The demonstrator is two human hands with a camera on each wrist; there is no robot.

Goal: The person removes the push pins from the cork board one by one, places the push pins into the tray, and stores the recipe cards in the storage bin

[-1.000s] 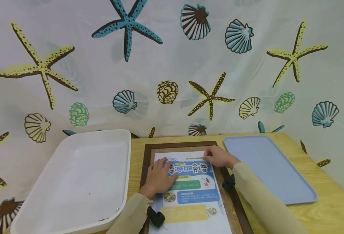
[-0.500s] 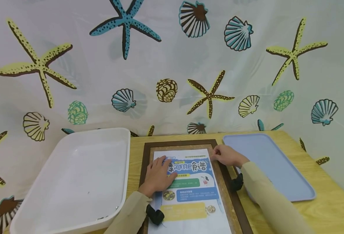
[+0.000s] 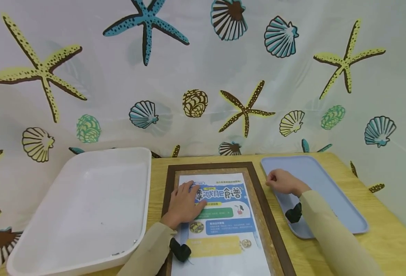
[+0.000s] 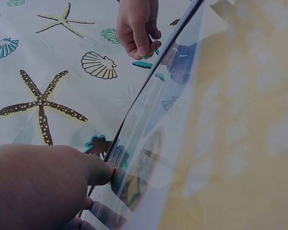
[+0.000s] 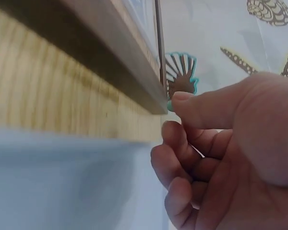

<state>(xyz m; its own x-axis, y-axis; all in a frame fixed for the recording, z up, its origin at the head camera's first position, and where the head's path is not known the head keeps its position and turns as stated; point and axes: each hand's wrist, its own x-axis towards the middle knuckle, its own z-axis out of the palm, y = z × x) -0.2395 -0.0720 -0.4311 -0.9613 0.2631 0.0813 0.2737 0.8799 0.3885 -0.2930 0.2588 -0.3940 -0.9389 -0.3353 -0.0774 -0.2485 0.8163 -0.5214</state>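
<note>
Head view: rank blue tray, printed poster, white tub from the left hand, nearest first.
1. Printed poster: directly under the left hand, inside the brown frame.
2. White tub: to the left, its near side just beyond the frame.
3. Blue tray: to the right, across the poster and past the frame's far side.
</note>
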